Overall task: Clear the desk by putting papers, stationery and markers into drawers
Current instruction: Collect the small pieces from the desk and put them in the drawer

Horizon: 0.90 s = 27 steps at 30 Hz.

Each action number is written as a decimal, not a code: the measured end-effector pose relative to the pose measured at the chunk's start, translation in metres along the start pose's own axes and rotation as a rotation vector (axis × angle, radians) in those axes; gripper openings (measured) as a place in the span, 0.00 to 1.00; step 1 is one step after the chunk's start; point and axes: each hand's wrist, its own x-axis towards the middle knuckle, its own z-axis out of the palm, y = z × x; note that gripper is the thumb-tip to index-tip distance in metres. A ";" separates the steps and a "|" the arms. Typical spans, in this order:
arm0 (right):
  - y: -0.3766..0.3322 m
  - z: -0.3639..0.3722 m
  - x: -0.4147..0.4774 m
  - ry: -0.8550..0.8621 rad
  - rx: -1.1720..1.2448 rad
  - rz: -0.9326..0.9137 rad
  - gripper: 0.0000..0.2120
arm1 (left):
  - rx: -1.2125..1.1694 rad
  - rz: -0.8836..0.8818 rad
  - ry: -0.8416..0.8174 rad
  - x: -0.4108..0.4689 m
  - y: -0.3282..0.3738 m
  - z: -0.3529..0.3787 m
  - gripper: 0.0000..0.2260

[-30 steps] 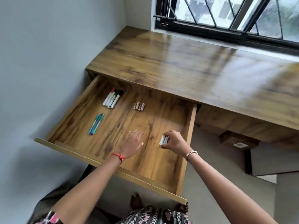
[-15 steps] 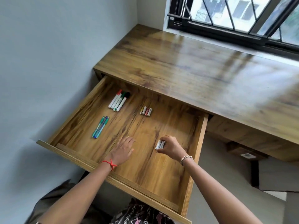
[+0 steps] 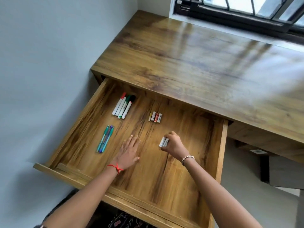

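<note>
Drawer [image 3: 164, 178]: left hand [image 3: 129, 153] flat, right hand [image 3: 175, 146] around white cylinders [image 3: 163, 142].

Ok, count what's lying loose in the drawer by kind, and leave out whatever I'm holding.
Whiteboard markers: 4
Pens: 3
Batteries: 4
Total: 11
Not counted: the white pieces gripped in the right hand; their number is unclear.

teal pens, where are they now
Head view: the teal pens lie at the left of the drawer, nearer than the markers and left of the left hand.
</note>
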 end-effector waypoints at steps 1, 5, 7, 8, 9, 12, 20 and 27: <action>-0.004 0.003 0.007 0.003 0.000 0.013 0.26 | -0.001 0.009 -0.005 0.006 -0.005 -0.002 0.33; -0.022 0.015 0.034 0.012 -0.013 0.035 0.24 | 0.043 0.049 -0.044 0.028 -0.028 -0.010 0.37; -0.029 0.021 0.046 0.009 -0.031 0.039 0.22 | 0.065 0.077 -0.075 0.036 -0.040 -0.014 0.38; -0.032 0.024 0.052 0.009 -0.038 0.039 0.22 | 0.078 0.091 -0.088 0.038 -0.046 -0.015 0.38; -0.034 0.026 0.056 0.013 -0.046 0.037 0.22 | 0.094 0.104 -0.099 0.040 -0.050 -0.015 0.38; -0.040 0.036 0.068 0.012 -0.082 0.025 0.27 | 0.101 0.128 -0.126 0.044 -0.064 -0.015 0.38; -0.042 0.053 0.083 0.018 -0.174 0.063 0.32 | 0.096 0.171 -0.149 0.046 -0.072 -0.014 0.38; -0.044 0.056 0.077 0.134 -0.180 0.058 0.34 | 0.092 0.181 -0.157 0.046 -0.070 -0.018 0.38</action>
